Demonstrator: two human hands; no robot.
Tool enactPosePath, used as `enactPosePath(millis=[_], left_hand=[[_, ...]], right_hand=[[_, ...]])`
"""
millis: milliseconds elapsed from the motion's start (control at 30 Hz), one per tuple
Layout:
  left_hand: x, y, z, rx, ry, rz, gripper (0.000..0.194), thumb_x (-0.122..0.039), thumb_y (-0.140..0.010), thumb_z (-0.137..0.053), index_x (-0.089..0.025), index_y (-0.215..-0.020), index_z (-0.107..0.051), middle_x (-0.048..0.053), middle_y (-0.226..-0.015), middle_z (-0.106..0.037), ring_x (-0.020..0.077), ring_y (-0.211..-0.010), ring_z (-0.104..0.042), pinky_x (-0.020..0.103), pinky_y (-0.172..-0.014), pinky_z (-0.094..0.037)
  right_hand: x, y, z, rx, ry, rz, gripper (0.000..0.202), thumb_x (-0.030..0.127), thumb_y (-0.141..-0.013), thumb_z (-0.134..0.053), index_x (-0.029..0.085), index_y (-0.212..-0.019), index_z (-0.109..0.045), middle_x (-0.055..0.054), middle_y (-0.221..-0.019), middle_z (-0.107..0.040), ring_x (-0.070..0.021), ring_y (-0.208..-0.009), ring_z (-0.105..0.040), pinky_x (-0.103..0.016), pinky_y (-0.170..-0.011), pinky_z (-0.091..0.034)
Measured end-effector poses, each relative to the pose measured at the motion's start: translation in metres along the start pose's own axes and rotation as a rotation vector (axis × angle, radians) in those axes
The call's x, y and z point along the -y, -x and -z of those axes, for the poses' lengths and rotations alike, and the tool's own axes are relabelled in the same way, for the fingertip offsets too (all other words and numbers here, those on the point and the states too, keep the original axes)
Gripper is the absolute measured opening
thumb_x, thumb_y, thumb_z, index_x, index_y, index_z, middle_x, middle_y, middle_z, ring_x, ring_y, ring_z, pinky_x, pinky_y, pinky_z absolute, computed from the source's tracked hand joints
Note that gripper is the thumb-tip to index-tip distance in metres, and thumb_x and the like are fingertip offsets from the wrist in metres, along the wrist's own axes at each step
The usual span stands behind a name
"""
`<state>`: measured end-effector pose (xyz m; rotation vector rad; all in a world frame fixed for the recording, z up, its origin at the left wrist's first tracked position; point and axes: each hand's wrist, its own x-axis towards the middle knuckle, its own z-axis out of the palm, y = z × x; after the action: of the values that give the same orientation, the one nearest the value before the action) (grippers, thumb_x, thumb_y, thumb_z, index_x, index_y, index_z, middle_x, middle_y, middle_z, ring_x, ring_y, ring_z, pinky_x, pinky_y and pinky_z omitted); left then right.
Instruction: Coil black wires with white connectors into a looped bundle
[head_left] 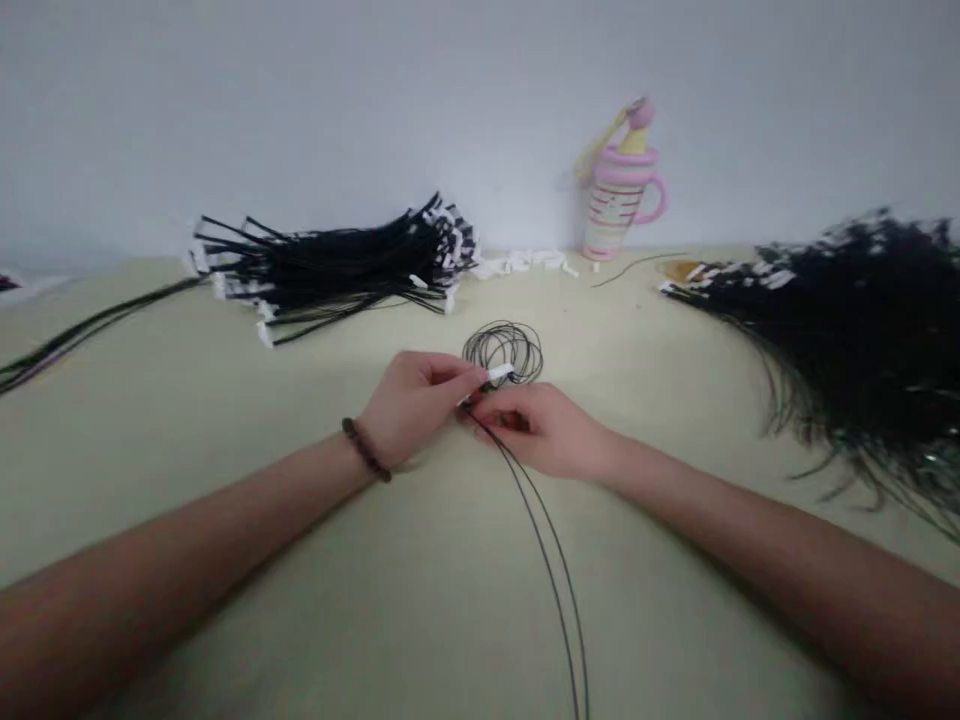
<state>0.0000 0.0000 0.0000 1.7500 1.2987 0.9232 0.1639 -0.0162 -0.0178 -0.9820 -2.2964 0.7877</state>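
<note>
Pinching both hands, left hand (412,405), right hand (536,430), on coiled black wire (504,350), white tag (499,373) unreadable

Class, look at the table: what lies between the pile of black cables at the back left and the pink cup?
In the head view, a short row of small white pieces lies on the table between the cable pile and the pink cup, near the wall.

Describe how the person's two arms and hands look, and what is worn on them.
Both forearms are bare, with no sleeves in view. The left hand has a dark brown beaded bracelet around its wrist. The right hand wears nothing: no ring, watch or glove shows.
</note>
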Motion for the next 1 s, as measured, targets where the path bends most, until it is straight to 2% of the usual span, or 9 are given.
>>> enactPosePath(millis=[300,433,533,800,1000], left_hand=[[-0.001,-0.001,0.000,0.000,0.032,0.033,0.023,-0.034,-0.068,-0.060,-0.013,-0.068,-0.068,0.002,-0.061,-0.064,0.0103,-0.055,-0.052,0.020,-0.052,-0.039],[-0.004,0.000,0.000,0.019,0.046,0.049,0.022,-0.033,-0.069,-0.059,-0.012,-0.065,-0.067,0.002,-0.057,-0.062,0.0096,-0.052,-0.051,0.019,-0.049,-0.039],[-0.005,0.001,-0.002,0.031,0.070,0.060,0.022,-0.033,-0.069,-0.059,-0.012,-0.065,-0.066,0.001,-0.056,-0.061,0.0092,-0.050,-0.050,0.019,-0.048,-0.039],[-0.005,0.001,-0.002,0.022,0.073,0.046,0.022,-0.033,-0.069,-0.059,-0.013,-0.064,-0.066,0.001,-0.056,-0.062,0.0088,-0.050,-0.050,0.018,-0.048,-0.039],[-0.008,0.003,-0.002,0.099,0.088,0.026,0.025,-0.035,-0.073,-0.055,-0.014,-0.066,-0.067,0.002,-0.055,-0.063,0.0106,-0.051,-0.053,0.020,-0.051,-0.042]], right_hand=[[-0.001,-0.001,-0.002,-0.001,-0.032,-0.004,0.015,0.021,-0.081,-0.048,0.016,-0.084,-0.062,0.001,-0.070,-0.058,-0.0073,-0.060,-0.045,-0.021,-0.057,-0.029],[0.001,0.000,0.002,0.044,-0.064,-0.007,0.016,0.030,-0.078,-0.054,0.015,-0.082,-0.060,0.002,-0.064,-0.053,-0.0055,-0.054,-0.040,-0.020,-0.053,-0.028],[0.001,0.001,0.006,0.087,-0.120,0.016,0.022,0.034,-0.075,-0.058,0.015,-0.085,-0.059,0.002,-0.067,-0.053,-0.0059,-0.055,-0.040,-0.019,-0.051,-0.029],[0.000,0.000,0.012,0.157,-0.153,0.060,0.016,0.023,-0.078,-0.050,0.013,-0.089,-0.058,-0.001,-0.077,-0.057,-0.0076,-0.061,-0.046,-0.020,-0.055,-0.035],[0.004,0.001,0.020,0.178,-0.031,0.123,0.036,0.042,-0.070,-0.062,0.014,-0.090,-0.057,-0.002,-0.082,-0.057,-0.0111,-0.071,-0.048,-0.023,-0.063,-0.037]])
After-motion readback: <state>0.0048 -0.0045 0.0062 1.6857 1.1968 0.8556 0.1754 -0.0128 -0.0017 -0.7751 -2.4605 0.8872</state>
